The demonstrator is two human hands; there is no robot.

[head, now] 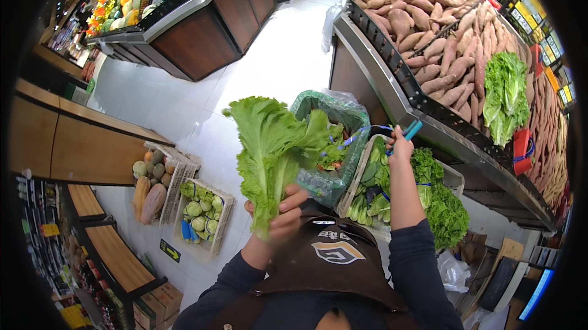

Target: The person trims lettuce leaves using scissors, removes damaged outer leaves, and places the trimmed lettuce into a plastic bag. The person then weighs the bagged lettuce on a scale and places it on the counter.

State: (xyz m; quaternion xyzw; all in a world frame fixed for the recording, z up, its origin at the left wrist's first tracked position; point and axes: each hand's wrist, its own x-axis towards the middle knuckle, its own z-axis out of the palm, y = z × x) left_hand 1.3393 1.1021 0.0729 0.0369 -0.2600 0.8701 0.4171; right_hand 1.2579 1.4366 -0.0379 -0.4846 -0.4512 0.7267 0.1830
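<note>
My left hand (287, 208) grips a head of leafy green lettuce (266, 146) near its base, its leaves spread upward. My right hand (400, 147) is closed around a teal-handled tool (412, 130); what kind it is I cannot tell. A thin blue-violet strip (353, 138) runs from beside my right hand towards a green bin (317, 96). That bin is lined with clear plastic and holds loose leaves (337, 134), some browned. Below my right forearm, a pale plastic crate (452, 176) contains leafy greens (427, 167), some tied with blue bands.
At the right, a slanted stand holds sweet potatoes (427, 22), with another lettuce (505, 95) and a red tape dispenser (522, 150) on top. Crates of cabbages (198, 223) and melons (156, 169) stand on the floor at the left. A wooden display counter (197, 33) rises beyond.
</note>
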